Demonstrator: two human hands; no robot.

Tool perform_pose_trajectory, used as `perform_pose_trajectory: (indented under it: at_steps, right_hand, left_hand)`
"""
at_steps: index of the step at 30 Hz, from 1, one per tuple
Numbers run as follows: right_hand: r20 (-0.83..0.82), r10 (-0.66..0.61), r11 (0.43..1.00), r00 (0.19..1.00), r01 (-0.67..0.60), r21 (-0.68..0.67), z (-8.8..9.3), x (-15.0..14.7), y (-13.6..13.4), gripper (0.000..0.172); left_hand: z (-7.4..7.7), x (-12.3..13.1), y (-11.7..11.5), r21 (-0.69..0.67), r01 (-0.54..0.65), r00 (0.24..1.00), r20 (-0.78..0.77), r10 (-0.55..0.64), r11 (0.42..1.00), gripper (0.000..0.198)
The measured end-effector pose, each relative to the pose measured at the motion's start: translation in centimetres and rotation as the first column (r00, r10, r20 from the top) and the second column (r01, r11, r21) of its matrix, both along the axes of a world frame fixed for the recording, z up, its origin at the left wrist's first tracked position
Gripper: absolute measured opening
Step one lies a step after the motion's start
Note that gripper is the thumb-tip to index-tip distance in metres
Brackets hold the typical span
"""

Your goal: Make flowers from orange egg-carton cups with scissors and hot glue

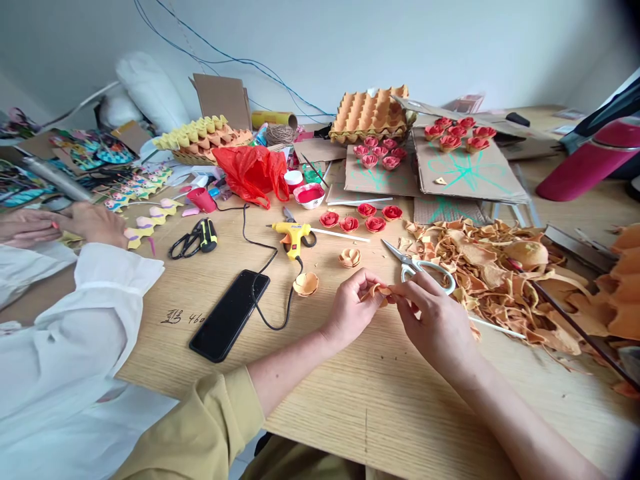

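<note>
A left hand [354, 303] and right hand [434, 319] pinch an orange egg-carton piece [382, 291]; just beyond, a carton flower [349, 258] sits unpainted, while red roses [367, 210] farther out look finished.

Lighting: bright, even, cool daylight tone; source out of sight. Wall [450, 47] beyond the hands pale, dimming toward the upper right. Shadows soft-edged on the tabletop [350, 407] around left hand [350, 310] and right hand [435, 320]. Phone [230, 320] left of them reads near black — no strong glare. White sleeve [115, 287] farther left very pale, folds legible.

Quality: hands reasonably sharp, fine detail slightly smeared. Wide-lens stretch far right of the hands — bottle [585, 163] leans, elongated; dark vignette in that upper corner.
</note>
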State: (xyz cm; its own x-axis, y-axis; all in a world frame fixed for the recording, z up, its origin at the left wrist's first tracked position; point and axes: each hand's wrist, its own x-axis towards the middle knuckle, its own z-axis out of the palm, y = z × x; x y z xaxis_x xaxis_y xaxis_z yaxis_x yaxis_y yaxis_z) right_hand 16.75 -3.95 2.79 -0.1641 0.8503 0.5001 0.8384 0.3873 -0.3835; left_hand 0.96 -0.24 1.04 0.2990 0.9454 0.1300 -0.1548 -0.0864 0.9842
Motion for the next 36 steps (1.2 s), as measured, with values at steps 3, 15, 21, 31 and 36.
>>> perform_pose_trajectory:
  at_steps: [3,15,21,31,36]
  right_hand:
    - [0.034,0.008,0.998,0.999,-0.01,0.059,0.1,-0.1,0.07,0.019]
    - [-0.058,0.027,1.0,0.998,-0.027,0.008,-0.31,0.02,0.23,0.016]
    - [-0.09,-0.004,0.998,0.996,-0.001,-0.057,-0.31,-0.18,0.18,0.014]
    - [-0.053,-0.043,0.999,0.998,0.042,-0.018,-0.05,-0.52,0.08,0.014]
    - [-0.027,-0.054,0.997,0.998,0.052,-0.051,0.21,-0.84,0.06,0.013]
  left_hand:
    - [-0.06,0.07,-0.02,-0.007,-0.005,1.0,0.019,0.005,1.0,0.029]
    - [-0.19,0.26,-0.23,-0.167,0.0,0.993,0.113,0.019,0.986,0.036]
    - [0.01,0.3,-0.24,-0.133,-0.048,0.997,0.059,0.057,0.99,0.03]
    - [-0.02,0.53,-0.3,-0.189,-0.074,0.983,0.154,0.103,0.979,0.035]
    - [0.17,0.76,-0.42,-0.236,-0.09,0.976,0.17,0.132,0.968,0.035]
